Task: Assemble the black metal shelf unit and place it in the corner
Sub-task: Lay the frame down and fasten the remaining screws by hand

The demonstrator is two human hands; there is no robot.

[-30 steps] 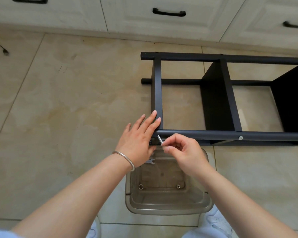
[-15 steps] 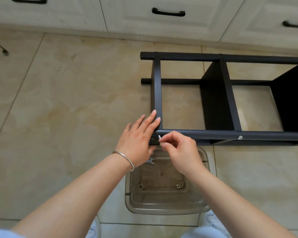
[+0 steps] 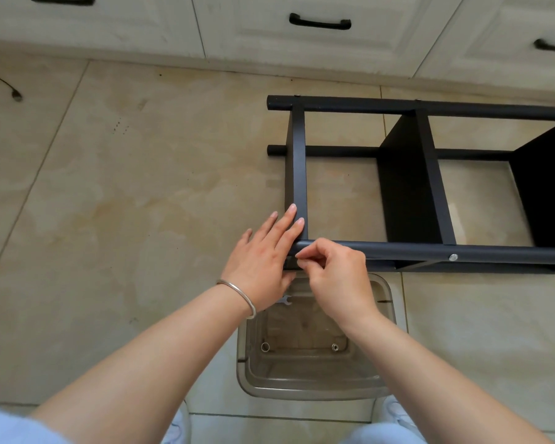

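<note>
Hands (image 3: 335, 277) steady shelf frame (image 3: 398, 249) (lying sideways)

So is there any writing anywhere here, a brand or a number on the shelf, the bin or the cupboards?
None can be read.
Black metal shelf unit: plain black, no label showing.
Clear plastic bin: no print visible.
Small wrench: too small to tell whether it is stamped.
Cabinet drawers: only black handles, no signs.

Hands (image 3: 302, 267) on black shelf frame (image 3: 430, 251)
</note>
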